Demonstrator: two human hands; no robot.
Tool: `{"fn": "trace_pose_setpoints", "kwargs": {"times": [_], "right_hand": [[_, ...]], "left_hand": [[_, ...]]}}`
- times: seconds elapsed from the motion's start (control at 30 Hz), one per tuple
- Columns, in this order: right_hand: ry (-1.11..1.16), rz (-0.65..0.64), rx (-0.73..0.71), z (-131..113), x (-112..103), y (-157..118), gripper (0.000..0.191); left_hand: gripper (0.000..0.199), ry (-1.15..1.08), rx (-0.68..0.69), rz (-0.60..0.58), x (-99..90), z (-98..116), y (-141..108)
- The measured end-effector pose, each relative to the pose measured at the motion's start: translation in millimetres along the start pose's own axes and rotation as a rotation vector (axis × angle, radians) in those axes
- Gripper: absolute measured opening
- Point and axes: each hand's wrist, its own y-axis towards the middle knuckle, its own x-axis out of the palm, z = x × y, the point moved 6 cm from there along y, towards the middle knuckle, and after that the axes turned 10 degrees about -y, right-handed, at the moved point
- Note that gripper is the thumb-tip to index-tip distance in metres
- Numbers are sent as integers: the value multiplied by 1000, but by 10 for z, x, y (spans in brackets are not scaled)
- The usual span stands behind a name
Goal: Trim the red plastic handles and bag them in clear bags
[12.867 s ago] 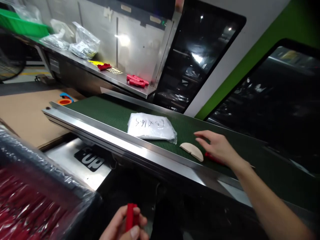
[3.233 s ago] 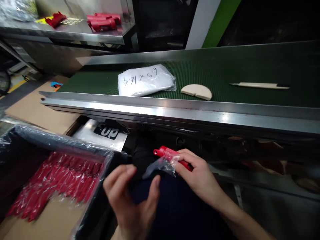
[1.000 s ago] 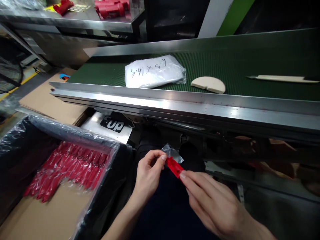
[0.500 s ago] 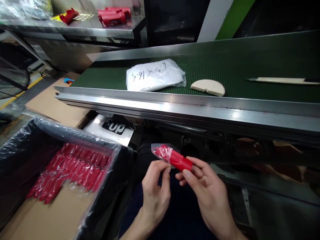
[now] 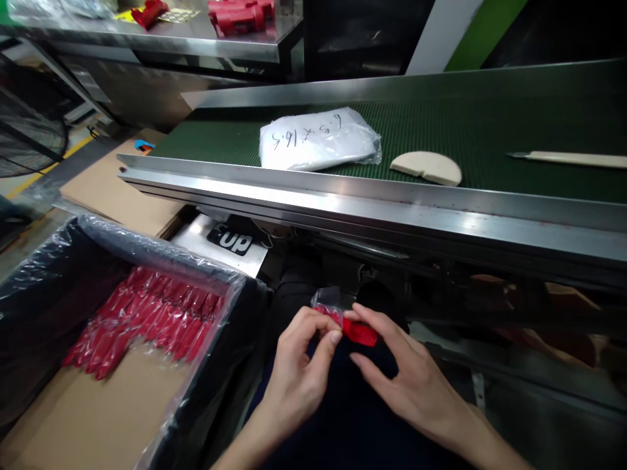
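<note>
The left hand (image 5: 304, 367) is pinching the clear bag (image 5: 327, 297) between thumb and forefinger, closed near its edge. The red part (image 5: 361, 332) is lying partly inside the bag, above the lap (image 5: 347, 418), its bare end pointing toward the right hand (image 5: 411, 378). That hand is holding its thumb and fingers apart around the bare end; whether a fingertip is touching it is hard to tell. To the left, a lined box (image 5: 151, 247) is holding bagged red pieces (image 5: 147, 313). Ahead, the belt (image 5: 210, 140) is bearing a white packet (image 5: 313, 142), a pale half-disc (image 5: 427, 168) and a knife (image 5: 578, 158).
</note>
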Motion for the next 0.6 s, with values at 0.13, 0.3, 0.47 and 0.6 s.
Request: {"fn": "trace_pose_setpoints", "kwargs": {"times": [0.13,0.3,0.47,0.6], "right_hand": [[17,-6,-109,-79,52,34,65],[30,162,-46,-106,-23,109,46],[-105,155,-100,-171,11,129,32],[-260,-46,-109,-103,114,151,30]], "left_hand": [[19,-86,-115,30,-84,-102,57],[16,-87,-109,53,-63,-136,59],[14,-36,-49,24,-10,-123,-9],[13,-7,14,-39,-46,-39,-35]]}}
